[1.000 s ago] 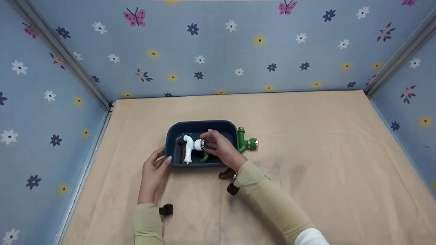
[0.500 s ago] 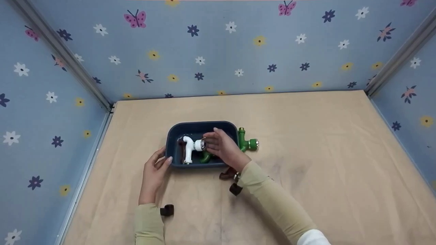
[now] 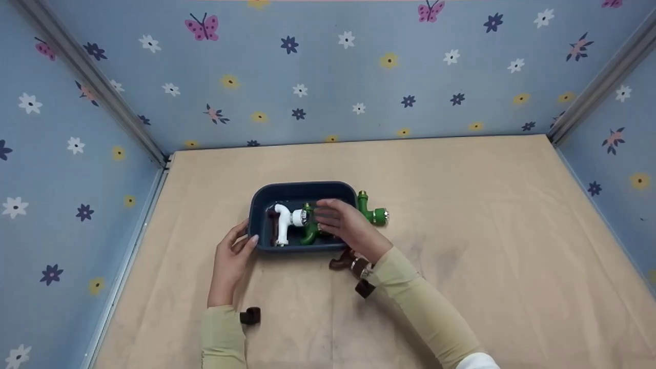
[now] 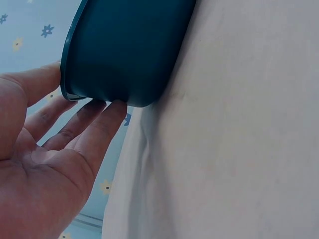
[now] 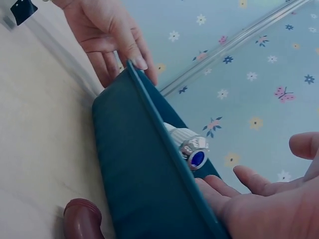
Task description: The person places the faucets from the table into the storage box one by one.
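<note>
A dark blue plastic tub sits on the table. My left hand holds its left end, thumb at the rim and fingertips on the outer wall. Inside, a white tap lies at the left, its knob showing above the rim in the right wrist view. Beneath it a dark brown tap is partly hidden. My right hand is over the tub's right part, fingers extended and holding nothing. Just left of those fingers lies a green tap, partly covered.
Another green tap lies on the table against the tub's right end. In front of the tub is a brown tap, partly under the right forearm. Small black wrist cameras are at both wrists. Flowered walls enclose the table.
My right hand has drawn back to the right from the white tap's knob, uncovering more of the green tap in the tub. My left hand and the tub have stayed put.
</note>
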`<state>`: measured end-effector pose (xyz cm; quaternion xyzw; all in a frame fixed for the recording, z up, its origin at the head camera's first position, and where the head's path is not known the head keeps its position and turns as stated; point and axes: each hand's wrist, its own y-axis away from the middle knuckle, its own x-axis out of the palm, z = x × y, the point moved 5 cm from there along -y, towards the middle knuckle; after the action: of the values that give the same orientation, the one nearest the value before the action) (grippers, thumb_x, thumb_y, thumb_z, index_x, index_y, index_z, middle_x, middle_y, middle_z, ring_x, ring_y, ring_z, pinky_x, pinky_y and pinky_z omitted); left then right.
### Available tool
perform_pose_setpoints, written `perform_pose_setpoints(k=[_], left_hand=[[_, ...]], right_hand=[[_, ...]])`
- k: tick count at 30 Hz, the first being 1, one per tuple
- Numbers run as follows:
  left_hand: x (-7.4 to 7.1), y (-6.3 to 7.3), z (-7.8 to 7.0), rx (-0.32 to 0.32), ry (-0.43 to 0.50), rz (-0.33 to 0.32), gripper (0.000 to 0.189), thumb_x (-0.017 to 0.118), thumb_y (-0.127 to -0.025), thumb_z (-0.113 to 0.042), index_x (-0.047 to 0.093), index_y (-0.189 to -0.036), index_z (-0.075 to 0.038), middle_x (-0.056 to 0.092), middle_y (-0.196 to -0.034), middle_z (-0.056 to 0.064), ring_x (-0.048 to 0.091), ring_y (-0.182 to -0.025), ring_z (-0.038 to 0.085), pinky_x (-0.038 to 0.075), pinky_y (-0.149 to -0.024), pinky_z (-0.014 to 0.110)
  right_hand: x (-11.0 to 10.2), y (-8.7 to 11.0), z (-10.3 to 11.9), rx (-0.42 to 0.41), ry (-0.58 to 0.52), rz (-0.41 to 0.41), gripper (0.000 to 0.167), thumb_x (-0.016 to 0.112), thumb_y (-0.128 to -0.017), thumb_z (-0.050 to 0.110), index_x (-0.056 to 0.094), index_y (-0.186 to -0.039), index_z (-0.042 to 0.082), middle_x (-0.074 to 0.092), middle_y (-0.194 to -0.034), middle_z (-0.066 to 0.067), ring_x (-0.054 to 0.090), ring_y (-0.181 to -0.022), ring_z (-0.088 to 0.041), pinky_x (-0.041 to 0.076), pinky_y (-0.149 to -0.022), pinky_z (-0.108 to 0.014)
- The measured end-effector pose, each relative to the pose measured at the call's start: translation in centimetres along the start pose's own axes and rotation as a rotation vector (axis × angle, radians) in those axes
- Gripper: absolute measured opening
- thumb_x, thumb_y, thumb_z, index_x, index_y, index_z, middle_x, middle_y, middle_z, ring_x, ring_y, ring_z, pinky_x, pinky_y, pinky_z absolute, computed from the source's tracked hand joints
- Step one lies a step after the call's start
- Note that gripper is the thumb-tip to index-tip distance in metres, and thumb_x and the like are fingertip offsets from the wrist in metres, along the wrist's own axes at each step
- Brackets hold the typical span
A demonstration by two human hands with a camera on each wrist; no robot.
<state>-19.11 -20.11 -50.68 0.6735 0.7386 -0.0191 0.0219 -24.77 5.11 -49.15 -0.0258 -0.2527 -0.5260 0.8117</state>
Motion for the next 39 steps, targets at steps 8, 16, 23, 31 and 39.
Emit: perform_pose_setpoints(k=[8, 16, 23, 31, 39], left_hand=[[-0.3, -0.5, 1.4, -0.003, 0.004, -0.016, 0.050, 0.062, -0.092, -0.002, 0.046, -0.139, 0.001, 0.049, -0.130, 0.025, 0.054, -0.114, 0.036, 0.050, -0.085, 0.019], [-0.5, -0.9, 2.7, 0.033, -0.031, -0.041, 0.048, 0.064, -0.092, -0.007, 0.050, -0.138, -0.003, 0.052, -0.129, 0.021, 0.055, -0.112, 0.033, 0.050, -0.085, 0.019], [-0.5, -0.9, 2.7, 0.028, -0.022, -0.041, 0.048, 0.064, -0.092, -0.006, 0.050, -0.138, -0.003, 0.052, -0.129, 0.021, 0.055, -0.112, 0.032, 0.050, -0.086, 0.019], [-0.5, -0.9, 2.7, 0.019, -0.022, -0.030, 0.049, 0.064, -0.092, -0.009, 0.050, -0.139, -0.006, 0.052, -0.128, 0.018, 0.056, -0.112, 0.030, 0.050, -0.088, 0.022], [-0.2, -0.5, 1.3, -0.004, 0.004, -0.010, 0.050, 0.063, -0.092, -0.004, 0.047, -0.139, 0.001, 0.050, -0.130, 0.025, 0.055, -0.113, 0.035, 0.050, -0.087, 0.021]], right_hand=[[-0.6, 1.6, 0.9, -0.017, 0.029, 0.031, 0.047, 0.042, -0.103, 0.032, 0.044, -0.135, -0.003, 0.043, -0.140, -0.024, 0.039, -0.131, -0.039, 0.035, -0.108, -0.043], [-0.8, 3.4, 1.9, -0.044, 0.072, 0.076, 0.052, 0.042, -0.103, 0.034, 0.039, -0.139, -0.004, 0.047, -0.139, -0.017, 0.045, -0.128, -0.030, 0.036, -0.107, -0.041], [-1.0, 4.3, 2.5, -0.077, 0.067, 0.083, 0.046, 0.043, -0.103, 0.029, 0.042, -0.137, -0.002, 0.047, -0.139, -0.018, 0.045, -0.127, -0.031, 0.036, -0.107, -0.042], [-1.2, 4.8, 2.6, -0.091, 0.067, 0.095, 0.043, 0.043, -0.102, 0.027, 0.045, -0.136, 0.000, 0.047, -0.138, -0.018, 0.039, -0.131, -0.038, 0.035, -0.108, -0.043], [-1.6, 5.6, 2.8, -0.104, 0.020, 0.095, 0.044, 0.043, -0.102, 0.024, 0.042, -0.135, -0.005, 0.046, -0.138, -0.021, 0.033, -0.133, -0.043, 0.033, -0.109, -0.045]])
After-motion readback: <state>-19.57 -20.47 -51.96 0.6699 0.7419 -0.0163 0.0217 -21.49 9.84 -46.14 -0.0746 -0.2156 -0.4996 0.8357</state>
